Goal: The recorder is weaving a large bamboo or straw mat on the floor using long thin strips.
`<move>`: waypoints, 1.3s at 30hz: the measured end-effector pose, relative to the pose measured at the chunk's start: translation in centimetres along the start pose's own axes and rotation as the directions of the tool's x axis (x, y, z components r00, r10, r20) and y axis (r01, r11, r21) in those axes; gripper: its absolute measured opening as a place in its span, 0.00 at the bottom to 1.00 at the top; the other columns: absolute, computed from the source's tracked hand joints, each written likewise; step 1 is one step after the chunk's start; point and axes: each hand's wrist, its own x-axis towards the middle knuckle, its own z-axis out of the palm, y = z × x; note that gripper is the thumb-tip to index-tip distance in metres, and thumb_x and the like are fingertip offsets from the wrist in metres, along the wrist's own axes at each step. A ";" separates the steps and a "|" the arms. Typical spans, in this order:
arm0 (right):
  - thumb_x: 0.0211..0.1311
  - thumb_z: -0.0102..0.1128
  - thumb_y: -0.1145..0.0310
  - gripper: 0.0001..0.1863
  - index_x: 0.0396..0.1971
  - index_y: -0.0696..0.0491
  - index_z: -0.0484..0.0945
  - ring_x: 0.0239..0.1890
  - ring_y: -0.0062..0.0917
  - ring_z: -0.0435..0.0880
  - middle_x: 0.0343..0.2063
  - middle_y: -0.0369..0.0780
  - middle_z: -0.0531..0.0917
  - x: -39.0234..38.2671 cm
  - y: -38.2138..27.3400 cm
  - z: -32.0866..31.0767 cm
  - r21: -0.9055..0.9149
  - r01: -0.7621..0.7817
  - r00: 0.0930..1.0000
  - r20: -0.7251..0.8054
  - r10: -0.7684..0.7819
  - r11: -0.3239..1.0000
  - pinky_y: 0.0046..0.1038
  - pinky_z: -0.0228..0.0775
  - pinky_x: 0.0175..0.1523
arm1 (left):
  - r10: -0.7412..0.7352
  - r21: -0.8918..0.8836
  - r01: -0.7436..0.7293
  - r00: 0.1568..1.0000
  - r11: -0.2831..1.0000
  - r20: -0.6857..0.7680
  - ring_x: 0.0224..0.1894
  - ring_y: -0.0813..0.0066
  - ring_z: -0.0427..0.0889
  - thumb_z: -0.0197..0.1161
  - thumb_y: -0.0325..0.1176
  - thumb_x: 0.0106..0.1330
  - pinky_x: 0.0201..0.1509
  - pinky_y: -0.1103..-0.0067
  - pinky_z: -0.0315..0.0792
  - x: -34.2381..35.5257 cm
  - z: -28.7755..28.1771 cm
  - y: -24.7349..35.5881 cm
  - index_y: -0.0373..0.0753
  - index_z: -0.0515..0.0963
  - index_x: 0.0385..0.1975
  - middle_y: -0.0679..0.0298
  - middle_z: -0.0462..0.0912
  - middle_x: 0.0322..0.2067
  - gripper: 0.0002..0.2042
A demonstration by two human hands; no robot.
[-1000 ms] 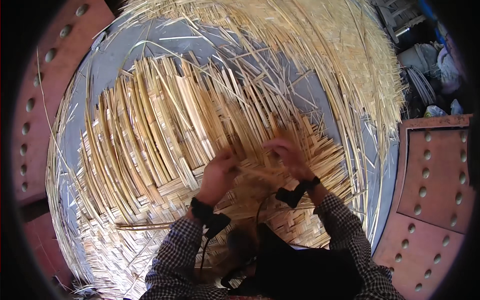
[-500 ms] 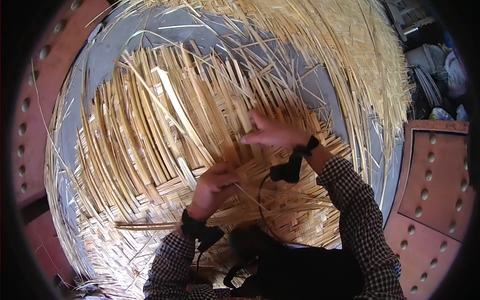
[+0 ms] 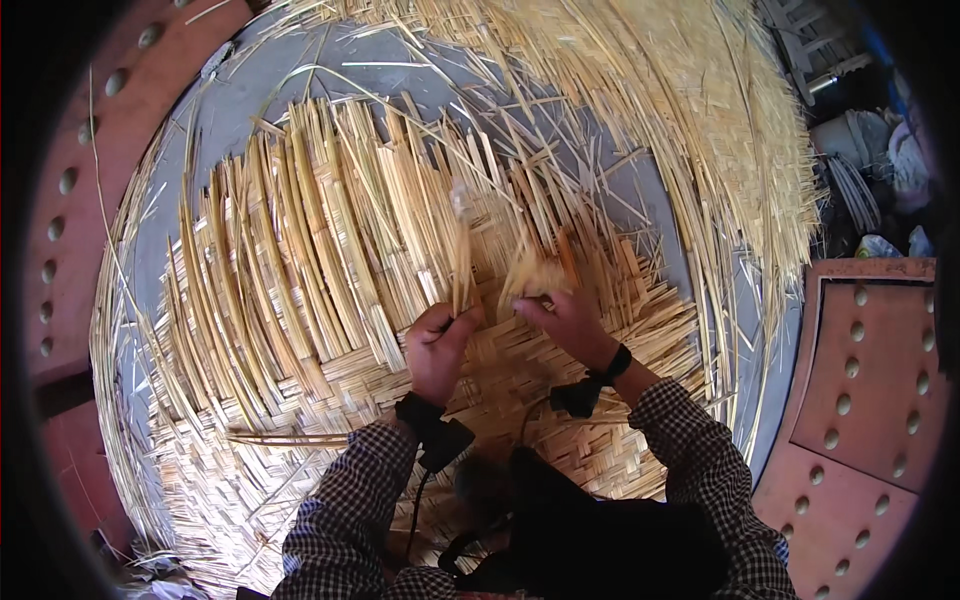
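A partly woven mat of flat, straw-coloured reed strips lies beneath both hands, its tight weave nearest me. Long loose strip ends fan away from it toward the far side. My left hand is closed in a pinch around a reed strip that sticks up and away, blurred by motion. To its right, my right hand is closed with thumb and finger together on more strips, also smeared. Both hands are just above the line where weave turns into loose ends.
Another woven mat with ragged edges lies at the far right. Stray strips litter the grey floor. Reddish slabs set with round pebbles stand left and right. Bags and a coil sit at the right edge.
My right hand has come down and nearer to me, and now grips strips. The left hand has moved slightly right and up, raising a strip.
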 end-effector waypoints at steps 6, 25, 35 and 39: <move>0.66 0.65 0.66 0.13 0.43 0.59 0.79 0.31 0.14 0.75 0.29 0.36 0.79 3.5 1.0 0.3 0.179 -0.329 0.935 0.196 0.294 0.927 0.22 0.69 0.36 | 0.459 0.181 -0.506 0.853 0.843 0.249 0.26 0.81 0.73 0.68 0.28 0.64 0.30 0.78 0.70 -1.1 -0.6 0.2 0.34 0.83 0.37 0.65 0.82 0.31 0.06; 0.62 0.64 0.65 0.14 0.32 0.60 0.71 0.23 0.31 0.71 0.22 0.46 0.73 3.7 1.6 1.4 0.258 -0.281 0.959 0.104 0.262 0.924 0.34 0.64 0.31 | 0.352 0.269 -0.421 0.896 0.866 0.270 0.36 0.75 0.77 0.62 0.16 0.57 0.43 0.78 0.70 1.1 -1.9 5.4 0.37 0.76 0.30 0.69 0.77 0.28 0.07; 0.64 0.66 0.56 0.17 0.33 0.55 0.75 0.27 0.36 0.79 0.24 0.44 0.77 6.2 -2.0 -0.4 0.084 -0.188 0.971 0.167 0.172 0.979 0.37 0.68 0.34 | 0.068 -0.078 -0.048 0.960 0.996 0.273 0.36 0.76 0.78 0.60 0.36 0.74 0.42 0.79 0.73 1.0 -0.5 8.7 0.35 0.82 0.40 0.66 0.79 0.32 0.10; 0.64 0.65 0.51 0.21 0.30 0.55 0.73 0.24 0.38 0.77 0.21 0.44 0.75 6.1 -0.2 0.7 0.001 -0.155 0.978 0.143 0.153 0.988 0.38 0.66 0.32 | 0.297 0.313 -0.410 0.888 0.857 0.350 0.39 0.68 0.79 0.62 0.35 0.71 0.47 0.74 0.73 -2.0 -3.0 7.0 0.35 0.84 0.35 0.62 0.82 0.32 0.09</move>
